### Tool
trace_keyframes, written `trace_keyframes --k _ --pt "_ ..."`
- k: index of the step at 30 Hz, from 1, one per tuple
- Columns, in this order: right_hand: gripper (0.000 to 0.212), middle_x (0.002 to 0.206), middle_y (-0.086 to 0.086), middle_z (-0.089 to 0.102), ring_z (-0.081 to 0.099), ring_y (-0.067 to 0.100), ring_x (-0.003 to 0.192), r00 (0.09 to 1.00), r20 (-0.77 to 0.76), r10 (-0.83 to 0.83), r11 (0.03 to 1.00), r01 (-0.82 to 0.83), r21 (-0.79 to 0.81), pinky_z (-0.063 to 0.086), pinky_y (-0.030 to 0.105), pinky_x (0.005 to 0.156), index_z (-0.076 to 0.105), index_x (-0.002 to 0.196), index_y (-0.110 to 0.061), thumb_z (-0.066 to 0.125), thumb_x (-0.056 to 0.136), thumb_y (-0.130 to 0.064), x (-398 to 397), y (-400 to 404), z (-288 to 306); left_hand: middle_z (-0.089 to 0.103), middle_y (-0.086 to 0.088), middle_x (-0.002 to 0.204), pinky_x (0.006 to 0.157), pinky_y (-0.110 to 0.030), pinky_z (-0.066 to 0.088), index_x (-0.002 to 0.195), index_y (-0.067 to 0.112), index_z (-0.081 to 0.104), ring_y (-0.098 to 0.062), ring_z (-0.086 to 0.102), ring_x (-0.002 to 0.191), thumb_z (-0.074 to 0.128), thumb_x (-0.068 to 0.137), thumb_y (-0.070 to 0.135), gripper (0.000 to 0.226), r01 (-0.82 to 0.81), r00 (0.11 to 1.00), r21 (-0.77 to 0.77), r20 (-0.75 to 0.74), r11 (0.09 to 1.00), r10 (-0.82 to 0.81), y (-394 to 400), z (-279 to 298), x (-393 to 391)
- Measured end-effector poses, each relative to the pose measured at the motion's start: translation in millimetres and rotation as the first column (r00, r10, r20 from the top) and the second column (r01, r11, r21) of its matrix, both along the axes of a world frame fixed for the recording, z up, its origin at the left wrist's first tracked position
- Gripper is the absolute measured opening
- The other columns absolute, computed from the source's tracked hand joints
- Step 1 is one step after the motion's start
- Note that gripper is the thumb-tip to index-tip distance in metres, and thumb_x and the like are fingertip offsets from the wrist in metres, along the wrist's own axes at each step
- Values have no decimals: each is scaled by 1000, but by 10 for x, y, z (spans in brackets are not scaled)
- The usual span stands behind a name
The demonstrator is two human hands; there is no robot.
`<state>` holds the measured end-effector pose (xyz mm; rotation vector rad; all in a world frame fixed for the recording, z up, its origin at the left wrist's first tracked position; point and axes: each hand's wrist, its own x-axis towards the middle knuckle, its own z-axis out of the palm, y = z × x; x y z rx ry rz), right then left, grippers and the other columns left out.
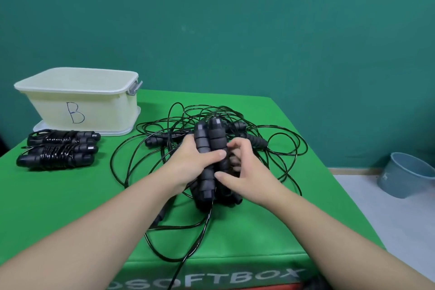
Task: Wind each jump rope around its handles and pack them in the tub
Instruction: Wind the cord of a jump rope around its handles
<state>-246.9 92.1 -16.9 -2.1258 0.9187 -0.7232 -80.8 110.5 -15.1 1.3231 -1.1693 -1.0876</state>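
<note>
Handles of one black jump rope stand side by side, nearly upright, in the middle of the green table, clasped from both sides. The left hand wraps them from the left, its thumb pressed across the front of both, fingers curled behind; that grip is closed round the pair. The right hand meets them from the right with fingers bent in against the right-hand handle and thumb laid low on the front; whether it pinches cord there I cannot tell, since the fingers hide it. All around and beneath both hands lies a loose tangle of black cord, looping out to the right, beyond and toward the near edge, with more unwound handles poking out just beyond the right hand and another to the left of the left hand. Well to the left of the left hand, two wound rope bundles lie on the table, one just behind the other. Beyond them stands the pale tub, marked B, sitting on its lid. Far right of the right hand, off the table, a grey-blue bucket sits on the floor.
</note>
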Motion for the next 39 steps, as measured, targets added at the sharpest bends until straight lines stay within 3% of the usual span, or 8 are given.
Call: trace_keyframes --k 5,11,16,20,24,27,31,39 --pt "65 108 -6 53 60 16 94 998 -58 -16 999 14 -43 50 35 89 19 117 -27 72 80 -24 80 158 245 66 -6 107 92 -47 51 109 19 44 -20 66 100 78 59 39 63 -87 995 -88 47 992 92 165 156 -28" --pt "83 98 -9 54 58 14 87 992 -86 -93 994 87 -73 50 31 80 18 111 -26 85 64 -42 89 471 573 64 -6 108 91 -51 51 109 14 39 -22 65 99 69 69 39 56 -93 994 -128 41 987 99 437 346 -142" --pt "73 101 0 58 63 24 85 968 -140 -208 964 179 -194 52 37 78 18 106 -25 80 69 -32 18 579 835 58 -4 115 101 -47 43 118 21 30 -20 58 110 55 66 34 60 3 997 -150 76 989 9 710 714 -321" --pt "89 117 2 59 61 27 98 955 -132 -264 931 217 -295 50 39 85 18 134 -25 78 68 -27 -44 636 1063 58 -10 115 99 -47 43 119 25 33 -25 57 109 45 65 33 56 98 967 -150 247 984 -59 847 1073 -420" --pt "99 127 -5 56 58 20 109 971 37 -237 924 238 -298 48 39 91 23 139 -26 83 62 -37 -43 693 1219 61 -11 111 87 -44 51 109 23 43 -26 60 106 47 78 29 32 -18 1000 -176 16 984 22 849 1257 -441" --pt "96 120 -10 56 58 17 104 970 84 -229 922 244 -300 49 36 87 27 135 -28 86 60 -37 -76 723 1222 57 -9 89 54 -27 45 99 16 44 -20 60 73 36 94 9 12 -22 991 -175 -133 984 -2 848 1250 -422" --pt "90 117 -11 54 57 18 100 977 19 -213 908 205 -366 48 35 84 27 129 -32 85 60 -42 -117 750 1138 59 -5 72 53 -28 44 92 14 44 -15 61 52 33 93 3 15 61 963 -161 -248 985 -100 912 1175 -367" --pt "92 119 -3 46 46 20 113 919 -216 -329 786 140 -602 44 38 90 31 138 -31 79 63 -54 -128 750 1104 63 -22 118 75 -49 56 125 7 55 -37 66 99 53 93 36 43 31 935 -83 -349 996 -58 961 1158 -309"
